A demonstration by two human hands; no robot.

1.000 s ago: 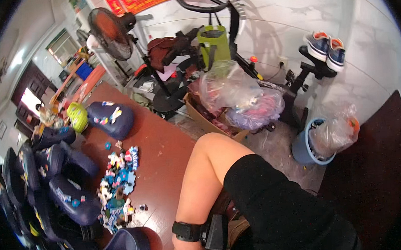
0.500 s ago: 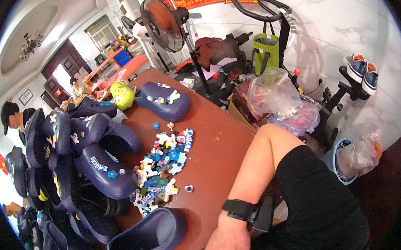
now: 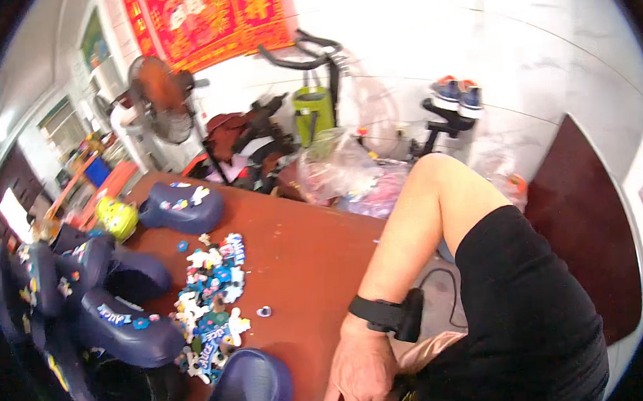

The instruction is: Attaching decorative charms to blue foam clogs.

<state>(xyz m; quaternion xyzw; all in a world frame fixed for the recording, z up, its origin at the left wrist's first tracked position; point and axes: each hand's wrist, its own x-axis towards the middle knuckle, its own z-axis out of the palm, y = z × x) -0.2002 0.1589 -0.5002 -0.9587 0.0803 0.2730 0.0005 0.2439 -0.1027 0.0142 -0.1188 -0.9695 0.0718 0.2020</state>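
My right hand is at the near edge of the brown table, its fingers curled downward. Its palm side is hidden, so I cannot tell what it holds, if anything. A black strap with a small black box circles that wrist. My left hand is out of view. Nearest to the right hand is a navy clog, cut off by the lower edge, its opening facing up. Beyond it lies a heap of small colourful shoe charms. One loose charm sits apart, to the right of the heap.
More navy clogs with charms are stacked at the left. Another clog and a yellow-green one stand farther back. Beyond the table are a fan, plastic bags, a green bag and sneakers.
The view has swung to the right, so the table and clogs sit farther left and a dark red panel shows at the right. My right hand stays near the table edge, fingers still curled.
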